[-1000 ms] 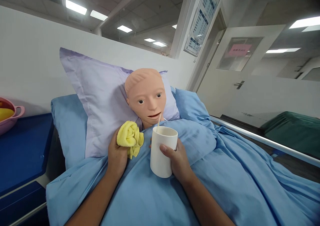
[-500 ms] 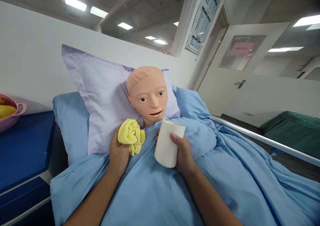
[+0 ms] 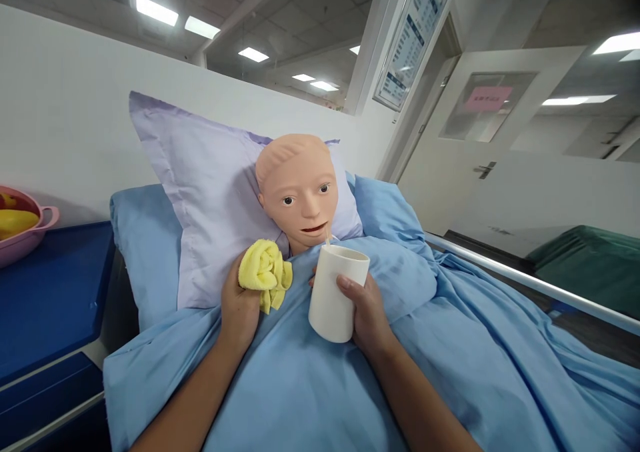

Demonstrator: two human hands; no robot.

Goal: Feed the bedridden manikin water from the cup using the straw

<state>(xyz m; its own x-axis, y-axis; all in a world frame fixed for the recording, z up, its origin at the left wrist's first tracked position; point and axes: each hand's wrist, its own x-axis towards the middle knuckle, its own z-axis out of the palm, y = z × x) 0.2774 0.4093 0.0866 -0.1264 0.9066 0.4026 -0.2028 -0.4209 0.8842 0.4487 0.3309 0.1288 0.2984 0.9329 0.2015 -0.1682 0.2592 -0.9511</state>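
A training manikin's head (image 3: 303, 185) rests on a lilac pillow (image 3: 210, 219), its mouth slightly parted. My right hand (image 3: 369, 309) is wrapped around a white cup (image 3: 334, 299) just below the manikin's chin. From the cup's rim a thin, pale straw-like stick (image 3: 329, 233) rises close to the mouth; whether it touches the lips I cannot tell. My left hand (image 3: 240, 309) grips a bunched yellow towel (image 3: 265, 272) beside the manikin's neck. Both hands are above the blue quilt (image 3: 295, 385) covering the body.
At the left stands a cabinet with a dark blue top (image 3: 55, 292), bearing a pink basin (image 3: 25, 239) with yellow things inside. A white bed rail (image 3: 530, 282) runs along the right. Beyond it are a door (image 3: 480, 125) and a dark green cover (image 3: 595, 265).
The white cup has tilted a little, so more of its opening and the thin stick show. The left hand with the towel holds nearly the same place; the view has shifted slightly.
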